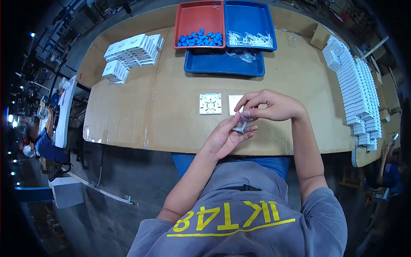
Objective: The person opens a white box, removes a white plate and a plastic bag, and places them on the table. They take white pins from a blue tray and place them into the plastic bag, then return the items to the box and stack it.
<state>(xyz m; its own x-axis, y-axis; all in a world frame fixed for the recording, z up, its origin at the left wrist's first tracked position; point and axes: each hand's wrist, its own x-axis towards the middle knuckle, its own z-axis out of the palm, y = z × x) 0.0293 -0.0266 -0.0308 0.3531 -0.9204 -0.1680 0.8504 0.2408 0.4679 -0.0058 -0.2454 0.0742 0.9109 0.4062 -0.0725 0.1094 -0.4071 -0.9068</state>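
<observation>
My left hand (226, 138) holds a small clear plastic bag (242, 125) with something pale inside, near the table's front edge. The fingertips of my right hand (274, 106) pinch at the upper part of that same bag. Just beyond the hands lies a square white plate (210, 104) with a moulded pattern and holes. Beside it is a second white square piece (233, 102), partly covered by my right hand.
At the back stand a red tray (199, 17) of blue pieces and a blue tray (248, 17) of white sticks. Below them, another blue tray (214, 64) holds clear bags. White stacks rise at left (132, 49) and right (357, 92). A seated person (51, 143) is far left.
</observation>
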